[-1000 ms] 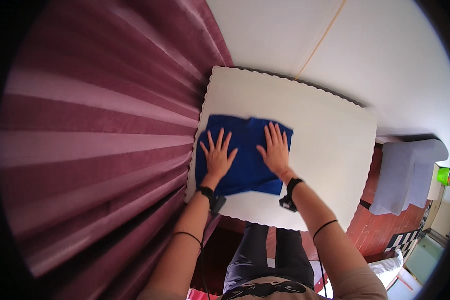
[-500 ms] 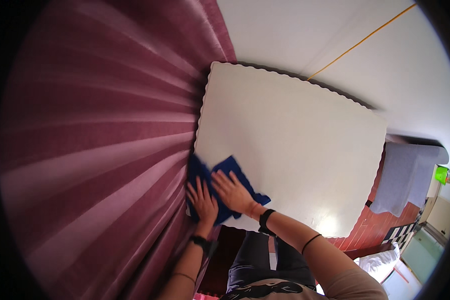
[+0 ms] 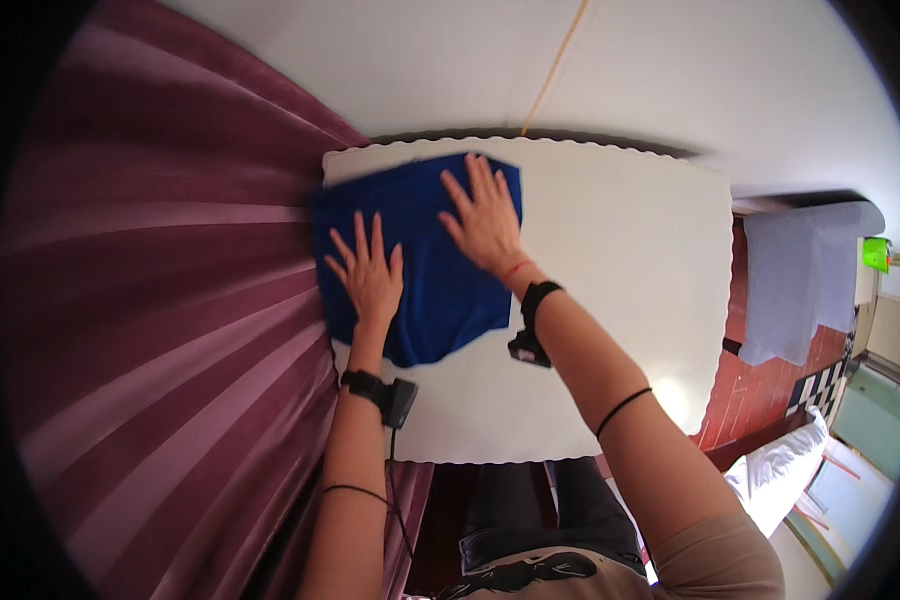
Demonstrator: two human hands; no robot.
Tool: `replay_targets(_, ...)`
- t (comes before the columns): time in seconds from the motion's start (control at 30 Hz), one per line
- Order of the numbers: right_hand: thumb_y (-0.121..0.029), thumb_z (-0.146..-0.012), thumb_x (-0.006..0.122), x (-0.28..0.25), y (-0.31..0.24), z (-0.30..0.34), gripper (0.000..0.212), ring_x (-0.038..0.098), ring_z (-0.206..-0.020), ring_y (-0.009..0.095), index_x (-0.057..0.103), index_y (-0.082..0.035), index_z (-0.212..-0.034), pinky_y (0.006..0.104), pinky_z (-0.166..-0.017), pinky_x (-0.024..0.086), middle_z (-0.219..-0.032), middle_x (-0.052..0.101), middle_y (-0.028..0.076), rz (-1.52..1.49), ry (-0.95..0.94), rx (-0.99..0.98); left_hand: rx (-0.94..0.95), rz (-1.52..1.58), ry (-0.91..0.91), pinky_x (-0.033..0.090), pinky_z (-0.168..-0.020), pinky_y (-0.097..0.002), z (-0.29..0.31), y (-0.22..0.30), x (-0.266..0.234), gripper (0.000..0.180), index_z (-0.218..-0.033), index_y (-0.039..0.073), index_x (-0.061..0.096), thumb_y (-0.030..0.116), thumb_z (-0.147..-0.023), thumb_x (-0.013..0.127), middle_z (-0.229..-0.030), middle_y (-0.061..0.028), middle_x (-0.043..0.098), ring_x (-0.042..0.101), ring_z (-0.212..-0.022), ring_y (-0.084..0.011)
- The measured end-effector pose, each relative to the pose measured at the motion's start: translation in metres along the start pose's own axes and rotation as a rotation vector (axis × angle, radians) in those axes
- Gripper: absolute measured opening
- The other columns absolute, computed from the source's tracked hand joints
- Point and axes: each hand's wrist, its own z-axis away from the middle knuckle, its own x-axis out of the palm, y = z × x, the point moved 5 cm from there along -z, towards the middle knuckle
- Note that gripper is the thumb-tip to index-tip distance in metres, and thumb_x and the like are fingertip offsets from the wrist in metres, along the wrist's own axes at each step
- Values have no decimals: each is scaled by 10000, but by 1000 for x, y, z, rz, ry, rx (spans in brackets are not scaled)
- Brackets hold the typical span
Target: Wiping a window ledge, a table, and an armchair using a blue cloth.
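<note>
A dark blue cloth (image 3: 430, 290) lies spread over the left part of a white table (image 3: 620, 290) with a scalloped edge. Flat on the cloth's left half rests my left hand (image 3: 372, 280), fingers spread. My right hand (image 3: 485, 225) presses on the cloth's upper right corner, its fingers stretched toward the far edge. The cloth's left side reaches the table's edge by the curtain, and a fold runs through its lower middle. Both wrists wear black bands with small devices.
A pink-purple curtain (image 3: 170, 330) hangs along the table's left side. Behind the table stands a white wall (image 3: 420, 70) with a yellow cord (image 3: 555, 65). To the right are a grey-covered piece of furniture (image 3: 795, 280), a green container (image 3: 876, 254) and a white pillow (image 3: 780, 470).
Both hands have moved from the near left corner toward the far left part of the table. The cloth, bunched before, is now spread wider and lies farther away.
</note>
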Motion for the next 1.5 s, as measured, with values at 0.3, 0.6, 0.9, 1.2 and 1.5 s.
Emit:
replay_targets(0.3,-406,-937,531,-109,163,114,582,260,-1418,369,401,-167,-1452,484,-1150,206,-1531,275,212,302,19,282,358,228,-68,144,-1065,-713,13,215,10,642,-1469,173,375,447,-916,549,-1571,-120,226,170,-1412,-488)
replay_targets(0.6,-321,-935,508,-186,160,367,607,218,-1420,415,356,-51,-1457,537,-1139,176,-1534,238,241,316,-51,624,649,441,-296,150,-1076,-693,163,332,7,711,-1480,174,347,443,-871,594,-1575,-112,219,214,-1408,-450)
replay_targets(0.9,-392,-932,508,-203,134,526,647,230,-1413,424,356,-20,-1439,566,-1128,185,-1525,239,255,253,-163,690,670,353,-480,177,-1034,-729,339,352,5,671,-1459,225,385,479,-873,593,-1555,-90,269,272,-1370,-458)
replay_targets(1.2,-314,-928,565,-220,234,421,692,460,-1219,458,259,12,-1455,479,-975,438,-1435,335,294,-24,77,678,586,187,-304,91,-1086,-697,247,443,7,617,-1462,207,388,429,-907,542,-1572,-84,225,114,-1430,-465)
replay_targets(1.5,-283,-936,568,-212,235,410,712,609,-860,406,211,19,-1473,440,-700,531,-1036,562,239,-267,100,768,323,25,-139,79,-1120,-656,216,460,25,649,-1495,204,326,390,-909,535,-1600,-59,158,76,-1437,-474)
